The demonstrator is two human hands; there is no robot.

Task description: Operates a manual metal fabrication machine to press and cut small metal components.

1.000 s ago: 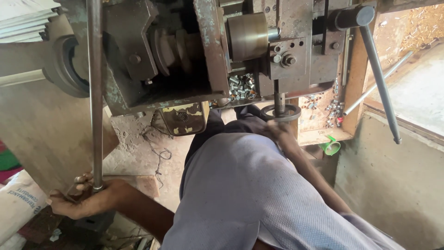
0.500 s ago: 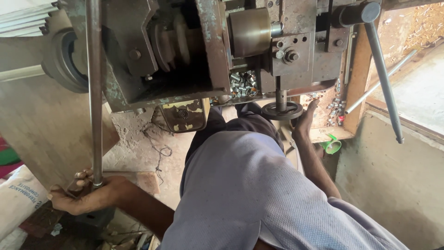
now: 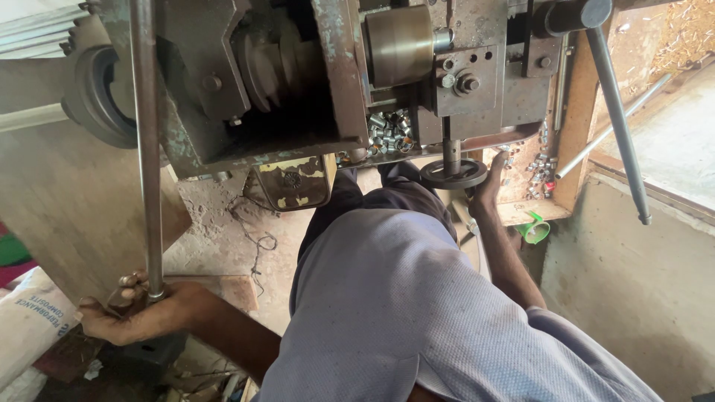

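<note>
Fingers half-hidden behind rod

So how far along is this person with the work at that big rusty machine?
Done: a heap of small cut metal pieces lies in the machine's tray, more on the shelf to the right. In hand: the left hand grips the bottom of the long steel rod, and the right hand is on the small handwheel. Left: most of the rod remains uncut, by the look of it.
</note>
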